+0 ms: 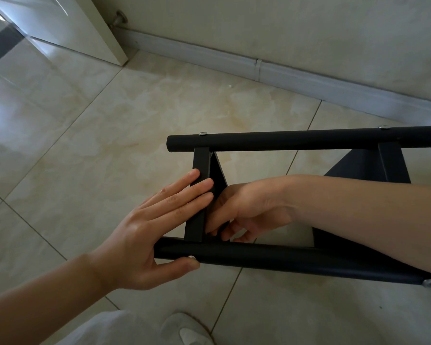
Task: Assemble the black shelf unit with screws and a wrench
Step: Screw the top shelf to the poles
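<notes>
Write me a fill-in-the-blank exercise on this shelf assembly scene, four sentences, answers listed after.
1. The left hand lays its straight fingers on the flat black metal crossbar, its thumb under the ____ round black metal tube.
2. The right hand reaches in from the ____ side of that crossbar.
3. The far round black metal tube shows ____ silver screw heads on top.
4. The shelf frame lies over a glossy beige ____ floor.

Answers: near; right; two; tiled

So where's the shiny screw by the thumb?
In the head view the screw sits on the near black tube, lower middle of the picture, right at the left hand's thumb tip, below the flat crossbar.
</notes>
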